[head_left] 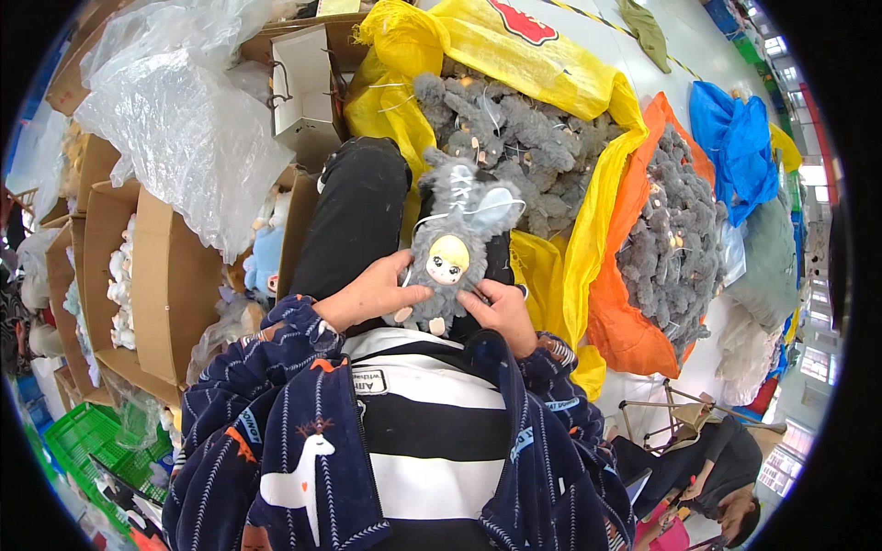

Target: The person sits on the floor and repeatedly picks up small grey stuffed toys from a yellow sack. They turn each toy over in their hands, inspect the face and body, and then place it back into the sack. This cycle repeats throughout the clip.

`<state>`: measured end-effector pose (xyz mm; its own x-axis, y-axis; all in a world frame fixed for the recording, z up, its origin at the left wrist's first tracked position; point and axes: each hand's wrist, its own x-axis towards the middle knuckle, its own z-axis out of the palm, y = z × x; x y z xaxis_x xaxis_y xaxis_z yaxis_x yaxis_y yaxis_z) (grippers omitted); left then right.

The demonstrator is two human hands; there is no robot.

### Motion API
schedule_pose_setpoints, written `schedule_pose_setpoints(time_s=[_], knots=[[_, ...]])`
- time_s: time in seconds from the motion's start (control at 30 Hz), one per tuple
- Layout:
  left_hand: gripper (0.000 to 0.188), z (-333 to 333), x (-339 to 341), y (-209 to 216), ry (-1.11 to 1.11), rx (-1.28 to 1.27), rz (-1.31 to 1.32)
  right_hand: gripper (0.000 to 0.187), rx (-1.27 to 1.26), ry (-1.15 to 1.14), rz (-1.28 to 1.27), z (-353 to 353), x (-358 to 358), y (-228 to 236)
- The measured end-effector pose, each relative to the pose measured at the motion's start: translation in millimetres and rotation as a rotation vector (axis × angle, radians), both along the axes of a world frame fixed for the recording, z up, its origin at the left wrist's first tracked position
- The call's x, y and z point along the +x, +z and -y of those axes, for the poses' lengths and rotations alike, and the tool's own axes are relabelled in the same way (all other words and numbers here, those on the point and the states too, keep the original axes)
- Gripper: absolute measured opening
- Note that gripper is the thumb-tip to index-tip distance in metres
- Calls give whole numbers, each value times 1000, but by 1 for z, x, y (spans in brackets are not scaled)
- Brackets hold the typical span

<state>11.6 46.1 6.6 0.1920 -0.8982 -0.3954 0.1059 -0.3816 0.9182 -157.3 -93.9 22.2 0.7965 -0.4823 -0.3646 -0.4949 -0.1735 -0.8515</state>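
Note:
A grey furry plush doll [447, 260] with long rabbit ears, yellow hair and a painted doll face lies upright against my lap. White cord [462, 188] is laced between its ears and trails loosely to both sides. On the doll's left side, my left hand [372, 292] grips the body, thumb pressed near the feet. From the other side my right hand [501, 312] holds the lower body between thumb and fingers. The fingertips behind the plush are hidden.
Past my knees, a yellow woven sack [602, 83] holds many grey plush toys [542, 138]. Right of it stands an orange sack [625, 312] of similar plush. Cardboard boxes [170, 285] and clear plastic sheeting [184, 119] crowd the left. Another person [707, 468] sits at lower right.

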Motion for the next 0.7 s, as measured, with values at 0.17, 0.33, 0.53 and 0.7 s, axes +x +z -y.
schedule_pose_setpoints(time_s=[0.17, 0.33, 0.53, 0.7], knots=[[46, 15, -9, 0, 262, -98, -371, 25, -150, 30, 104, 4, 1, 3], [37, 30, -5, -3, 167, 30, -681, 18, -300, 10, 167, 7, 5, -5], [38, 36, -13, -15, 179, -17, -511, 15, 221, -360, 327, 6, 10, -19], [48, 40, -14, 4, 202, 7, -236, 13, 1022, -592, 205, 23, 1, -23]])
